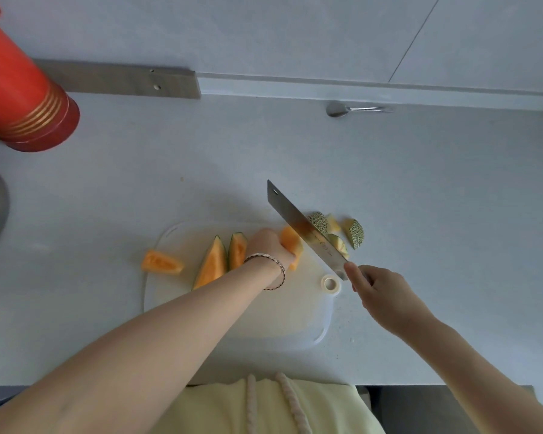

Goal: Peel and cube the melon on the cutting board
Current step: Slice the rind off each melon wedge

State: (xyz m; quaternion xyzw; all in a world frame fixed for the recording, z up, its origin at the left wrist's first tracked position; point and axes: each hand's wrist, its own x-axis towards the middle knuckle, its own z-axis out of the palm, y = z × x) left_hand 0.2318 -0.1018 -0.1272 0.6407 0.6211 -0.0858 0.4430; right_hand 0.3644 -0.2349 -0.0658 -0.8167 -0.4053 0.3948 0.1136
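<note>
Melon piece, mid-frame, sat in our left hand; right hand gripped the knife, cubing; next, a straight downward cut.

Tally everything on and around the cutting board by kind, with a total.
Unpeeled melon wedges: 3
Peeled melon piece under the left hand: 1
Rind scraps: about 4, partly hidden by the blade
Knife in the right hand: 1
Cutting board: 1
Spoon: 1
Red flask: 1
Total: about 12
</note>
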